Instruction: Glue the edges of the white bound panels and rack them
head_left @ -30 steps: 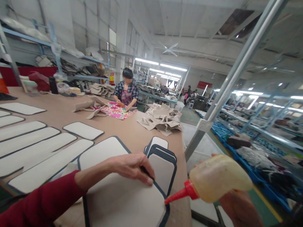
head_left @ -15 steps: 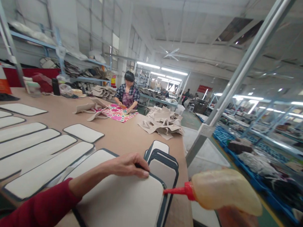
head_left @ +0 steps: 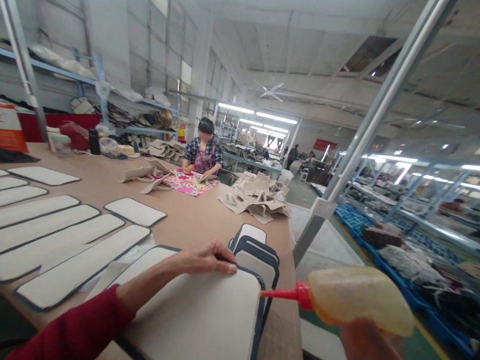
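Note:
My left hand, in a red sleeve, pinches the far edge of a white panel with rounded corners and dark edging. This panel lies over others at the front of the table. My right hand is wrapped around a squeeze bottle of yellowish liquid, probably glue. Its red nozzle points left, with the tip at the panel's right edge. Beyond the panel stands a pile of similar dark-edged panels.
More white panels lie in rows across the brown table. Beige fabric pieces are heaped at the right edge, near a slanting metal post. A co-worker handles a flowered cloth at the far end.
The bottle and its nozzle have shifted very slightly, the tip staying at the panel's right edge. My left hand keeps its pinch. The view has tilted a little.

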`<action>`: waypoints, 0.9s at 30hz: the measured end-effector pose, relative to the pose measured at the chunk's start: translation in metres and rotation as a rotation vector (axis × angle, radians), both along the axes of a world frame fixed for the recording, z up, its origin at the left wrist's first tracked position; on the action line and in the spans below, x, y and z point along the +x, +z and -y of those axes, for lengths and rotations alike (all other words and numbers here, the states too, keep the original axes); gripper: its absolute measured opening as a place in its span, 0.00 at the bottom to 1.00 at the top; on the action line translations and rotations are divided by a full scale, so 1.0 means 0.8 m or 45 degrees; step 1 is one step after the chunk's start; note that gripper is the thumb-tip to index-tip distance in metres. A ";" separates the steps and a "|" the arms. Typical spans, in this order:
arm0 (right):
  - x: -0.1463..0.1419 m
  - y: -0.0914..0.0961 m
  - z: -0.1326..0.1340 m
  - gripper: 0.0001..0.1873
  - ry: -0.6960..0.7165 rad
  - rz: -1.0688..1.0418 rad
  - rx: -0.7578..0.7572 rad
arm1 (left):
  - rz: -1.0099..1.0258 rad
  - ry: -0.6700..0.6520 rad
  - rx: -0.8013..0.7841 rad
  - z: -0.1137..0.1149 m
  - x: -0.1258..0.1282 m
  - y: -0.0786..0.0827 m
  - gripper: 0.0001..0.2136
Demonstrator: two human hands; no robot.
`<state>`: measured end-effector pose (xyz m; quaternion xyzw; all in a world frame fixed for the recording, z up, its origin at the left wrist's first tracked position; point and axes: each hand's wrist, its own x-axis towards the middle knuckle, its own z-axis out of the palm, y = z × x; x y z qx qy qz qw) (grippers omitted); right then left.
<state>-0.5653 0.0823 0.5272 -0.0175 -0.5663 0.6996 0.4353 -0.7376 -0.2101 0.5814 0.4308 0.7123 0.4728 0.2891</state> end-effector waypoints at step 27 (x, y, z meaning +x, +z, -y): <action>0.017 0.011 0.011 0.23 0.158 0.065 -0.056 | 0.229 0.165 0.111 0.006 0.011 -0.010 0.20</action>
